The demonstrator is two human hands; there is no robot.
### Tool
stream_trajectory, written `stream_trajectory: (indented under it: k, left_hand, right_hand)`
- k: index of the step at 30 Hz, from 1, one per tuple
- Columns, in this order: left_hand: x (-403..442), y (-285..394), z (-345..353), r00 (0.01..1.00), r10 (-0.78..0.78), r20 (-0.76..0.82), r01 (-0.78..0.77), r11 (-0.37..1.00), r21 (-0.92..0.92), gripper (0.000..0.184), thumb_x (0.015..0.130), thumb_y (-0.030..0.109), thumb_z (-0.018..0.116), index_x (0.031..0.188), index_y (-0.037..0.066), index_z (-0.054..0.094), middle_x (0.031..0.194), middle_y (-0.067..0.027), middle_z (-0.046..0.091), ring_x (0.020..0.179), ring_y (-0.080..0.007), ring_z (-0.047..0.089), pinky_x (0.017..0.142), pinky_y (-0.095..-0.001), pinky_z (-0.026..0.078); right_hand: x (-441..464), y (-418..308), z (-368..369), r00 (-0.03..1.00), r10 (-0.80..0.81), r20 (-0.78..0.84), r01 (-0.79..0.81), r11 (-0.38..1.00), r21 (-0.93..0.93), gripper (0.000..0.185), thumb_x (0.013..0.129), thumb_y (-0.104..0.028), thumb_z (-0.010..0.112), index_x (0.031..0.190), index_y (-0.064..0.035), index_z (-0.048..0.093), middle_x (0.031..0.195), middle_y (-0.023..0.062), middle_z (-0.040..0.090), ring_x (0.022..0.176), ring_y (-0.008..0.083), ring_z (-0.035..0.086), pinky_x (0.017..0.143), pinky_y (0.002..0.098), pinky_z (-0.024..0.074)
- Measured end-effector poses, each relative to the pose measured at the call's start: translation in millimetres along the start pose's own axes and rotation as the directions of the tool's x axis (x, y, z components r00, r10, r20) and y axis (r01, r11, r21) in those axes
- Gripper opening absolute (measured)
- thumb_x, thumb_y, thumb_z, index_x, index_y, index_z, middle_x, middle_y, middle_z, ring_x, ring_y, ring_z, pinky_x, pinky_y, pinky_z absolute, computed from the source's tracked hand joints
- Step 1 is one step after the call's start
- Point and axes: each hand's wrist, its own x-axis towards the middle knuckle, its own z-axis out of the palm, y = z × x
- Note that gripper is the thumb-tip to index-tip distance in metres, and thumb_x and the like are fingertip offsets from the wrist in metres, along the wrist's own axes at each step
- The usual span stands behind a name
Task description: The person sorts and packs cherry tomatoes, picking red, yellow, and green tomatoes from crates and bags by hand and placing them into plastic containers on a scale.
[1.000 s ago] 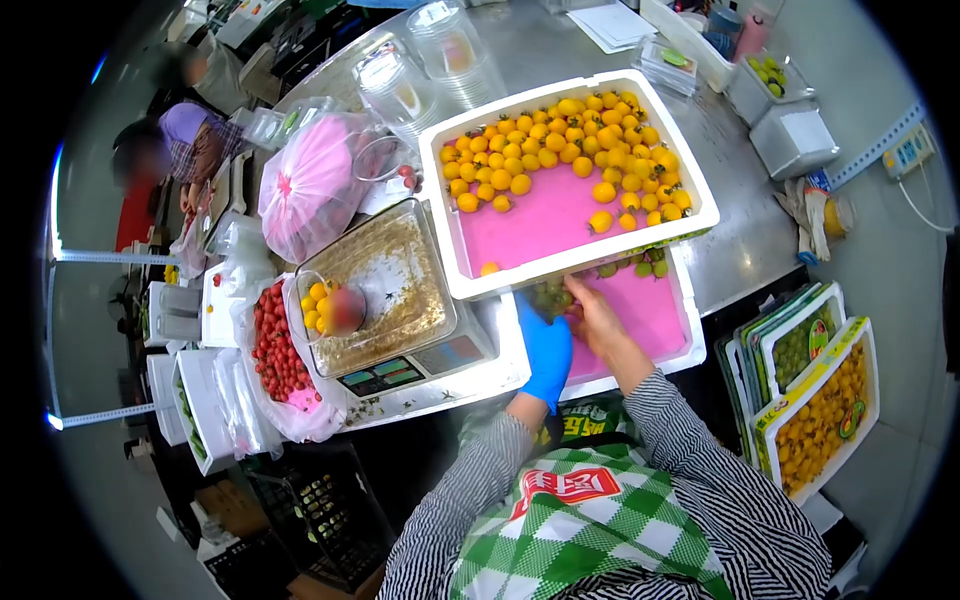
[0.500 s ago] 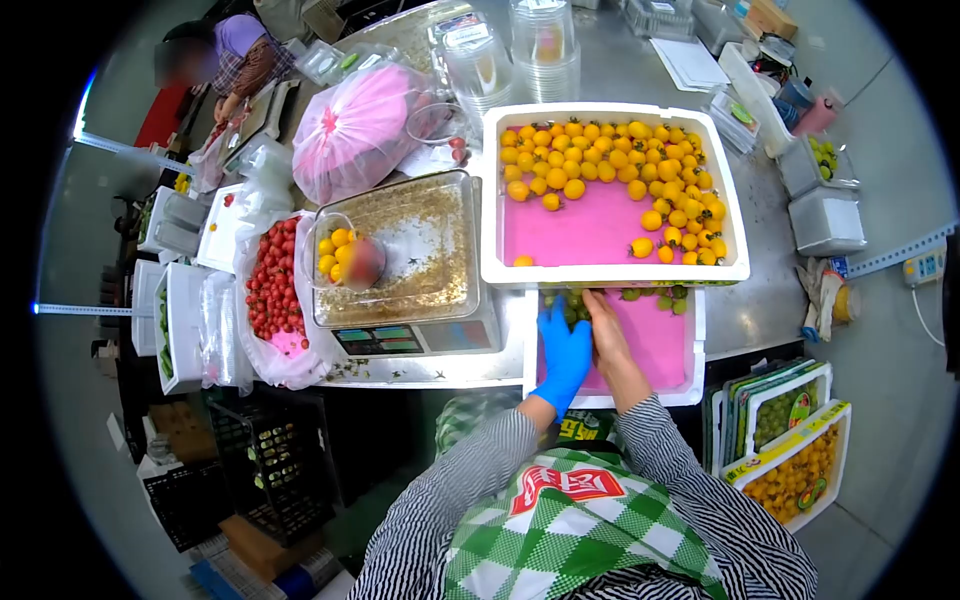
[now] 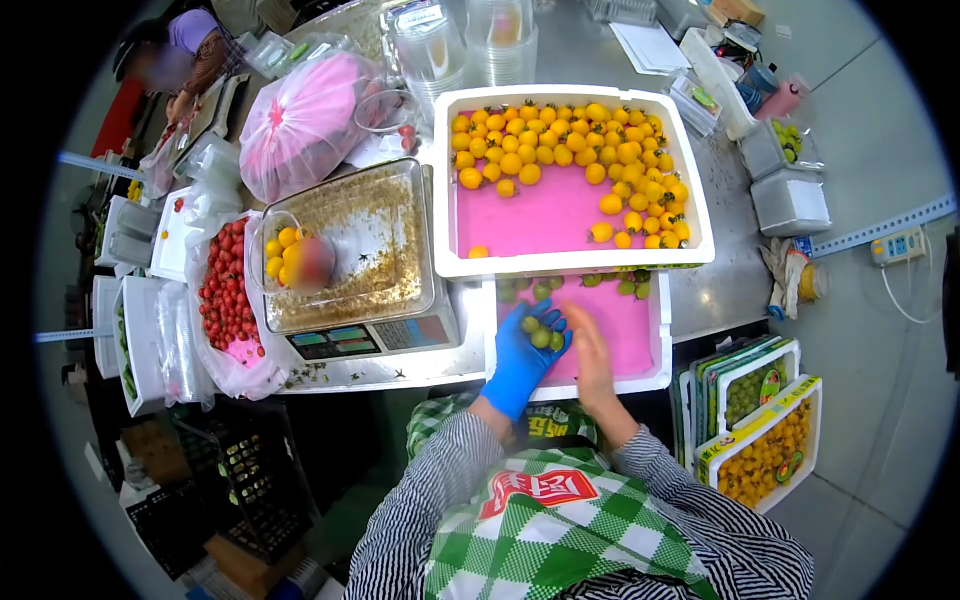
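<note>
My left hand (image 3: 522, 366), in a blue glove, cups several green cherry tomatoes (image 3: 542, 337) in its palm. Bare and a little blurred, my right hand (image 3: 593, 362) is beside them with its fingers stretched out and nothing visibly held. Both hands are over the lower white foam box (image 3: 660, 335), which has a pink lining and more green tomatoes (image 3: 627, 285) along its far side. Overlapping its back part is another foam box (image 3: 703, 190) of yellow cherry tomatoes (image 3: 545, 140).
To the left, a scale (image 3: 390, 250) carries a clear cup of yellow tomatoes (image 3: 283, 250). Beyond it are a bag of red tomatoes (image 3: 230, 295) and a tied pink bag (image 3: 305, 125). Stacked clear cups (image 3: 500, 60) stand behind. A person (image 3: 200, 60) works at far left.
My left hand has come up and back from the far side of the lower box, with green tomatoes now showing in its palm. My right hand has drawn back too. The whole view has shifted.
</note>
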Motion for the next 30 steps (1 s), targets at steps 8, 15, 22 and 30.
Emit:
stream_trajectory:
  k: [8, 15, 22, 30]
  left_hand:
    - [-9, 6, -1, 0.998, -0.04, 0.053, 0.041, 0.999, -0.013, 0.05, 0.085, 0.042, 0.049, 0.113, 0.001, 0.055, 0.121, -0.0177, 0.052, 0.108, -0.0314, 0.051, 0.087, -0.0426, 0.044]
    - [-6, 7, -7, 0.994, -0.013, 0.11, 0.026, 0.993, -0.117, 0.054, 0.087, 0.041, 0.048, 0.123, 0.001, 0.05, 0.126, -0.0184, 0.049, 0.118, -0.0324, 0.046, 0.098, -0.0457, 0.039]
    - [-15, 6, 2, 0.996, 0.034, 0.08, -0.023, 0.992, -0.127, 0.054, 0.09, 0.042, 0.046, 0.12, -0.002, 0.049, 0.123, -0.02, 0.05, 0.119, -0.0341, 0.045, 0.103, -0.0476, 0.036]
    - [-23, 12, 4, 0.999, -0.028, 0.034, 0.032, 0.992, -0.123, 0.04, 0.09, 0.038, 0.05, 0.101, -0.001, 0.055, 0.118, -0.02, 0.053, 0.117, -0.0315, 0.048, 0.099, -0.0511, 0.038]
  right_hand:
    - [62, 69, -34, 0.842, -0.25, -0.478, -0.212, 0.661, -0.72, 0.05, 0.087, -0.025, 0.056, 0.127, 0.0015, 0.044, 0.13, 0.0241, 0.04, 0.127, 0.0422, 0.029, 0.101, 0.0548, 0.0265]
    - [45, 49, 2, 0.954, -0.212, -0.214, -0.053, 0.581, -0.812, 0.047, 0.078, -0.024, 0.062, 0.12, -0.0039, 0.053, 0.13, 0.0132, 0.044, 0.119, 0.0361, 0.036, 0.093, 0.0547, 0.0287]
    - [9, -6, -17, 0.973, -0.225, 0.046, 0.21, 0.788, -0.578, 0.032, 0.076, -0.011, 0.065, 0.107, -0.0042, 0.063, 0.112, 0.0095, 0.055, 0.108, 0.0283, 0.049, 0.091, 0.0366, 0.0385]
    - [9, 11, -19, 0.916, 0.365, 0.164, -0.397, 0.777, 0.488, 0.024, 0.093, -0.016, 0.055, 0.112, -0.0014, 0.059, 0.094, 0.0054, 0.061, 0.079, 0.0106, 0.055, 0.07, 0.0254, 0.0447]
